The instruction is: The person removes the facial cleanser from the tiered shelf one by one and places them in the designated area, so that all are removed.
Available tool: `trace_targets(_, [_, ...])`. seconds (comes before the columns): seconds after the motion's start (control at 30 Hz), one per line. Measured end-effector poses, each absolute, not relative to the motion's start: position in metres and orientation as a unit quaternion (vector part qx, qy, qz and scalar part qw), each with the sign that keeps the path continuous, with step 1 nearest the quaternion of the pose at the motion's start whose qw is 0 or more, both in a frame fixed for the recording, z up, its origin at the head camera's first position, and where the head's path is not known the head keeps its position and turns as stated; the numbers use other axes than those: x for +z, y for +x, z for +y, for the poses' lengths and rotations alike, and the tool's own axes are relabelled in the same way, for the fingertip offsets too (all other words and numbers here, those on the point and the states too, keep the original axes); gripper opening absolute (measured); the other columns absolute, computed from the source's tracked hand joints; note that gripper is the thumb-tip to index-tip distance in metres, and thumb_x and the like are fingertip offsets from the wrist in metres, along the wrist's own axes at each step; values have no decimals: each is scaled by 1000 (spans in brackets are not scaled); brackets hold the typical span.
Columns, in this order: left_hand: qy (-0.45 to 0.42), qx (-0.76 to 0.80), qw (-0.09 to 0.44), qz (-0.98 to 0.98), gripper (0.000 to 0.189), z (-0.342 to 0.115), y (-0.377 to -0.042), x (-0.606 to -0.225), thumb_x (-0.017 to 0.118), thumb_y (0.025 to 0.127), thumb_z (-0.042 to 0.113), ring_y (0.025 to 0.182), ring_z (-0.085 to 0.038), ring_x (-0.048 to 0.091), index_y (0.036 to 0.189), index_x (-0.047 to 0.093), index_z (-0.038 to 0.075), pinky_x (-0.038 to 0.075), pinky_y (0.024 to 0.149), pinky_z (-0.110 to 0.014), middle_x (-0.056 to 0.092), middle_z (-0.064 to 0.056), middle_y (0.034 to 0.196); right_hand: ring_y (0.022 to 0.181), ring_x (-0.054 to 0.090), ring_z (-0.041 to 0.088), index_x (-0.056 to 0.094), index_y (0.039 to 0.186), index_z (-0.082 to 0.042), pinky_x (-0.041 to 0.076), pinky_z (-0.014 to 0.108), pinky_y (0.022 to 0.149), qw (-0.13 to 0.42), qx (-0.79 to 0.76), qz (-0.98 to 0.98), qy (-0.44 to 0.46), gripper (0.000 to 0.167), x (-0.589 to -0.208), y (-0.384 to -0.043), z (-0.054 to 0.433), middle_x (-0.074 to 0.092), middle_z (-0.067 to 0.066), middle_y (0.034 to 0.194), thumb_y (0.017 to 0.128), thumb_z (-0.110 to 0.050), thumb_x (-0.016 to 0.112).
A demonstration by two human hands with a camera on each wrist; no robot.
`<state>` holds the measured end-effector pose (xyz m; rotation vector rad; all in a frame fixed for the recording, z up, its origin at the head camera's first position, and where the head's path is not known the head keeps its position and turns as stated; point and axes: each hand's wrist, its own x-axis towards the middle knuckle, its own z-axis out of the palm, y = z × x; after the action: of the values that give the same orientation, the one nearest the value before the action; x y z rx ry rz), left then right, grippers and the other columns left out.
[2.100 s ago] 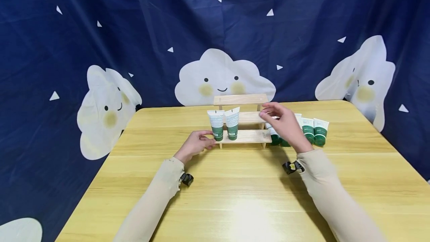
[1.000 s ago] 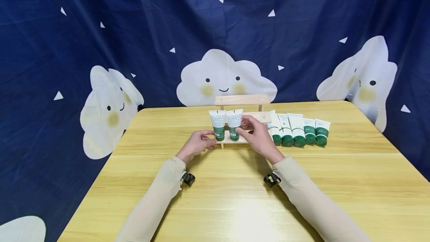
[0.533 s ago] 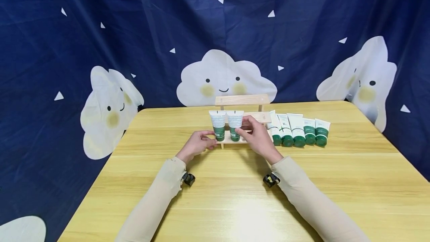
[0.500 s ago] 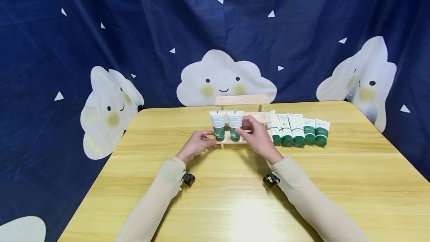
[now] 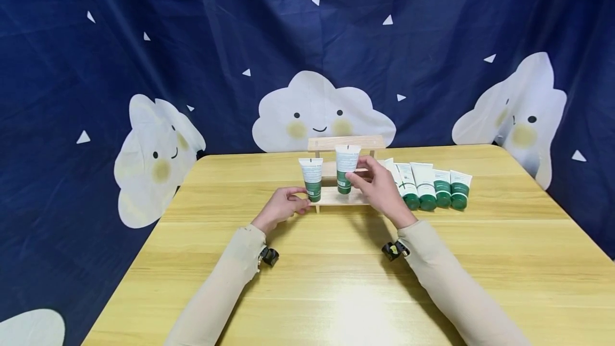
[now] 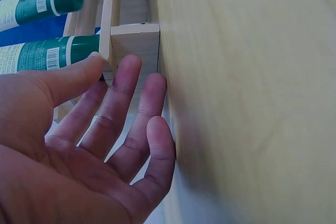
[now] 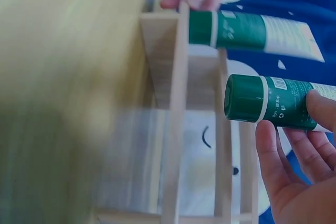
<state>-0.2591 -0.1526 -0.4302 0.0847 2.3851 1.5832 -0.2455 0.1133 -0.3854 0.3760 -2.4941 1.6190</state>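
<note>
A three-step wooden display rack (image 5: 331, 196) stands on the table. One white and green squeeze tube (image 5: 313, 180) stands cap down at the left end of its lowest step. Beside it my left hand (image 5: 283, 207) pinches the end of that step between thumb and index finger; in the left wrist view the other fingers (image 6: 152, 98) are spread loosely. My right hand (image 5: 381, 186) grips a second squeeze tube (image 5: 347, 170) between thumb and fingers. In the right wrist view, this held tube (image 7: 283, 100) has its cap clear of the step.
Several more white and green tubes (image 5: 424, 186) lie in a row on the table, right of the rack. The wooden table (image 5: 307, 282) extends in front. Behind hangs a dark blue curtain (image 5: 226, 57) with cloud faces.
My right hand came from the right, took hold of the second tube on the lowest step, briefly kept it beside the first, and has now lifted it rightward. My left hand stays put.
</note>
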Motion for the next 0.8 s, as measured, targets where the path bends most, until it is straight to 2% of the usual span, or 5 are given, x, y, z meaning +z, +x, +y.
trace_targets(0.23, [25, 547, 136, 826, 38, -155, -259, -432, 72, 95, 14, 76, -16, 72, 132, 67, 9, 42, 59, -25, 79, -8, 94, 113, 67, 36, 55, 132, -3, 58, 37, 87, 96, 560, -816, 109, 41, -376, -254, 137, 66, 20, 129, 101, -27, 67])
trace_targets(0.3, [26, 547, 135, 826, 38, -155, -260, -432, 73, 95, 14, 75, -16, 72, 132, 67, 9, 42, 59, -25, 78, -8, 93, 109, 67, 32, 53, 134, -2, 60, 34, 84, 106, 569, -808, 106, 43, -373, -256, 146, 64, 21, 130, 101, -27, 66])
trace_targets(0.4, [26, 547, 136, 826, 38, -155, -260, -432, 73, 95, 14, 76, -16, 72, 132, 67, 9, 42, 59, -25, 79, -8, 94, 104, 66, 18, 52, 136, -1, 59, 28, 82, 124, 578, -801, 97, 46, -368, -258, 162, 63, 19, 130, 102, -29, 65])
trace_targets(0.57, [30, 546, 136, 826, 39, -153, -259, -431, 72, 95, 14, 76, -16, 71, 133, 66, 8, 42, 59, -25, 78, -10, 95, 96, 64, 3, 50, 138, 0, 57, 22, 79, 150, 588, -792, 66, 48, -360, -260, 190, 62, 8, 121, 102, -30, 64])
trace_targets(0.8, [33, 545, 133, 827, 37, -153, -259, -430, 72, 95, 14, 77, -17, 71, 132, 67, 7, 42, 60, -26, 78, -11, 96, 97, 60, 1, 49, 141, -4, 56, 16, 77, 167, 587, -792, 16, 47, -352, -260, 227, 59, -9, 112, 103, -30, 61])
